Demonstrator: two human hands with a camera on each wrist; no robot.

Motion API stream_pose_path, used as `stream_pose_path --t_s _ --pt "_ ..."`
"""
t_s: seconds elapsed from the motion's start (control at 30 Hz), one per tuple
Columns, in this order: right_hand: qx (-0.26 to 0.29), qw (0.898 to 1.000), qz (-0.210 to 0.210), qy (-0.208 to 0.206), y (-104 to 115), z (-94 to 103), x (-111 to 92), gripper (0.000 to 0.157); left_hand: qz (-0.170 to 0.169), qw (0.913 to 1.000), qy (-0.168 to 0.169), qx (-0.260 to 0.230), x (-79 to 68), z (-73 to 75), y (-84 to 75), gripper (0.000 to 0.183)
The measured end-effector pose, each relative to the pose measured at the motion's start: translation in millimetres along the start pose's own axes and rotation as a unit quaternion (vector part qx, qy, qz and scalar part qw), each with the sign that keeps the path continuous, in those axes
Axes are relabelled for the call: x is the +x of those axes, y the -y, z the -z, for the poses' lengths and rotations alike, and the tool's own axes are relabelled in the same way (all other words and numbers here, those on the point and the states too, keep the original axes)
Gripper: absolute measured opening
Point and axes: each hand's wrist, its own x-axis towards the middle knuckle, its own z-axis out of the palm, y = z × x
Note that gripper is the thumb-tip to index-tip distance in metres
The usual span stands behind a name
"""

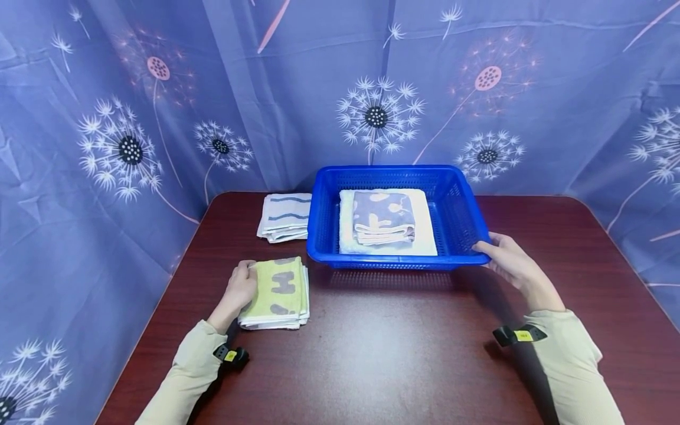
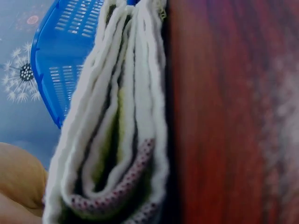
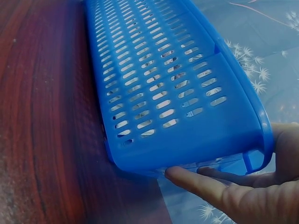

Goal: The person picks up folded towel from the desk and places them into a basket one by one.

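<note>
In the head view my left hand grips the left edge of a folded yellow-green towel with grey shapes. The left wrist view shows the folded layers of this towel close up, with part of the hand at the lower left. My right hand holds the front right corner of a blue plastic basket, thumb over the rim and fingers outside. Inside the basket a folded grey towel with pale shapes lies on a larger white towel.
A folded white towel with grey-blue wavy stripes lies against the basket's left side. All stand on a dark red wooden table. A blue curtain with dandelion prints hangs behind and along the sides.
</note>
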Motion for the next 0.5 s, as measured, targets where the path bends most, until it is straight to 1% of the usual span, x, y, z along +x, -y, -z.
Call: stream_pose_path --t_s 0.33,0.5 --pt "-0.001 1.0 -0.001 0.006 0.0 -0.1 -0.4 0.057 -0.022 0.9997 -0.009 0.003 -3.4 -3.0 1.1 0.04" --pt "-0.017 1.0 -0.003 0.004 0.9 0.5 -1.7 0.057 -0.041 0.9991 -0.011 -0.001 -5.8 -4.8 -0.1 0.039"
